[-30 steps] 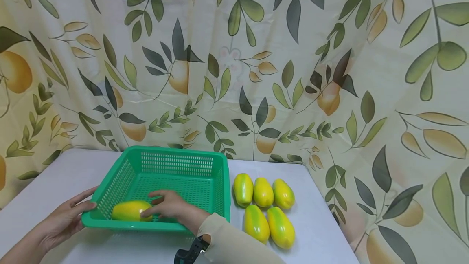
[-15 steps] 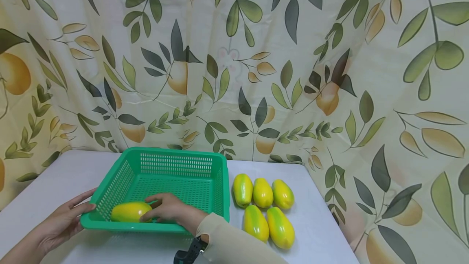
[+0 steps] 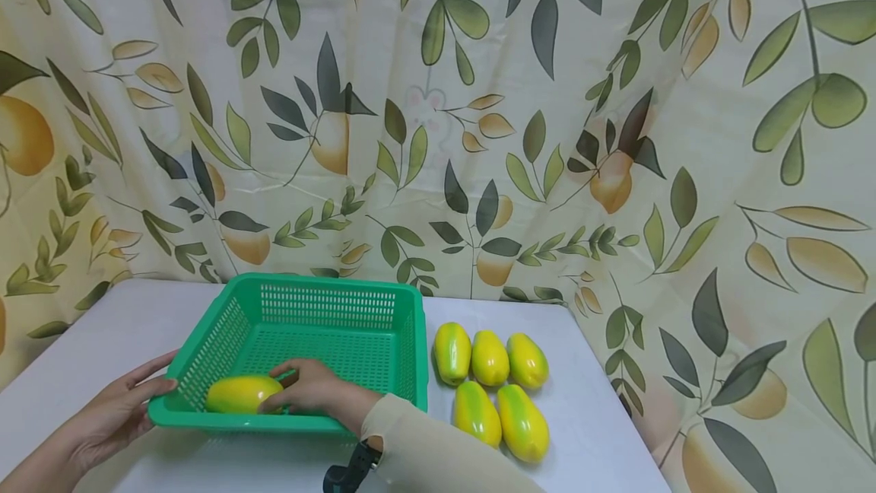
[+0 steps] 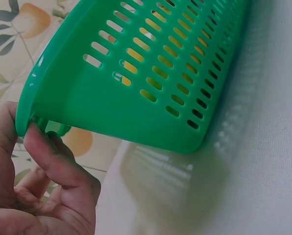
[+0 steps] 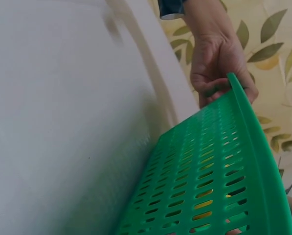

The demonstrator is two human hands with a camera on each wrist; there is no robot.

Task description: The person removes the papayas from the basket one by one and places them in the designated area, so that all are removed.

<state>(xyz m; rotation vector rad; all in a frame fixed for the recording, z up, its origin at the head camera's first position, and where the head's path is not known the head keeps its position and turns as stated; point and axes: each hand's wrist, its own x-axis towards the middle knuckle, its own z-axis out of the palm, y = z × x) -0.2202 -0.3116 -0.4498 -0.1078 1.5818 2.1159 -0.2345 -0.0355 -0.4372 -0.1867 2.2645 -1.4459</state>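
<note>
A green plastic basket (image 3: 342,289) with slotted walls sits on the table, tipped slightly. At its near left corner my left hand (image 3: 123,409) pinches the rim, thumb above and fingers beneath; the left wrist view shows this left hand (image 4: 53,181) close up. Inside the basket, near the front wall, lies one yellow-green papaya (image 3: 236,394). My right hand (image 3: 315,390) reaches over the front rim and grips the papaya's right end, thumb on the near side. Through the slots in the right wrist view, bits of the yellow papaya (image 5: 203,204) show.
To the basket's right, several more papayas lie in two rows, among them one papaya (image 3: 453,354) at the back and one papaya (image 3: 523,423) in front. The white table (image 3: 582,432) ends before a leaf-and-fruit patterned curtain (image 3: 424,135).
My right hand's fingers have drawn in a little around the papaya's end. My left hand stays on the basket rim, and the papaya keeps its place.
</note>
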